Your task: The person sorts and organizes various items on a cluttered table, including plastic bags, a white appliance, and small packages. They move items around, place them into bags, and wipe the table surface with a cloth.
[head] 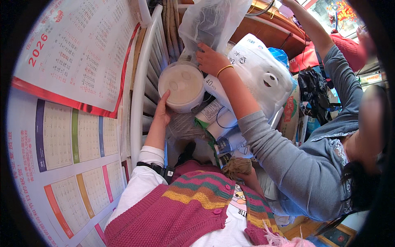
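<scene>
My left hand (163,109) grips the near-left side of a round white lidded container (182,85), with one digit lying over its translucent lid. The fingers on its underside are hidden. The container sits beside a white radiator (137,102), above crumpled clear plastic. Low in the view, my right hand (249,178) holds a bunched brown cloth (237,167) near my knitted vest. Rolled packs in printed plastic wrapping (213,112) lie between the container and the cloth.
Another person's grey sleeve (271,148) crosses on the right. That person's hand (213,60) touches a translucent plastic bag (213,21). A large white package with a bear face (262,77) stands behind the forearm. Wall calendars (74,55) hang at left; a black bag (313,89) is at right.
</scene>
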The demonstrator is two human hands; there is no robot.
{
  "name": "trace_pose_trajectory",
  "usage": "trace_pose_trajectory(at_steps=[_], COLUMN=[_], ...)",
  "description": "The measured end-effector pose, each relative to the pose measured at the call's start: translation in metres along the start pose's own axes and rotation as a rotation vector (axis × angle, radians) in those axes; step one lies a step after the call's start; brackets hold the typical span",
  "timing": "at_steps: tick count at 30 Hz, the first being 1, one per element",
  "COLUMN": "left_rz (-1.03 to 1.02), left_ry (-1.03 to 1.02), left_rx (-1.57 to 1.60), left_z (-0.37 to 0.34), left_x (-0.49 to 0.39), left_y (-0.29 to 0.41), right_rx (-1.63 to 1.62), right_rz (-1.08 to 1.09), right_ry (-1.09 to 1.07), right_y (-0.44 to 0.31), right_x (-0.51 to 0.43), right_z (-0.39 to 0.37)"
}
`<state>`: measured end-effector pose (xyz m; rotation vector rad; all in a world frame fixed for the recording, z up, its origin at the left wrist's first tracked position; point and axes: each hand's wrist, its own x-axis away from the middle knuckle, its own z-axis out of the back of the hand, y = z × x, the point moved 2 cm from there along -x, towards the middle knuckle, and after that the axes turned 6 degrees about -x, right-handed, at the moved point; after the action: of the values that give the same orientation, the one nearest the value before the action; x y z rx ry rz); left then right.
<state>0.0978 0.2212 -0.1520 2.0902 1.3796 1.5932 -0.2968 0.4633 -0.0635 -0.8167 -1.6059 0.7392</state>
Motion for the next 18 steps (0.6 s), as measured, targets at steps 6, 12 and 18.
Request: trace_pose_trajectory(at_steps=[6, 12, 18], left_rz=[-0.037, -0.083, -0.126], left_ry=[-0.037, -0.012, 0.140], left_rx=[0.014, 0.025, 0.030], left_z=[0.012, 0.010, -0.008], left_x=[-0.018, -0.007, 0.025], left_y=[-0.013, -0.007, 0.001], right_rx=[-0.020, 0.041, 0.035], right_rz=[-0.072, -0.108, -0.106], right_ry=[0.032, 0.066, -0.034], right_y=[-0.005, -0.012, -0.013], right_x=[-0.002, -0.011, -0.023], right_z=[0.002, -0.008, -0.005])
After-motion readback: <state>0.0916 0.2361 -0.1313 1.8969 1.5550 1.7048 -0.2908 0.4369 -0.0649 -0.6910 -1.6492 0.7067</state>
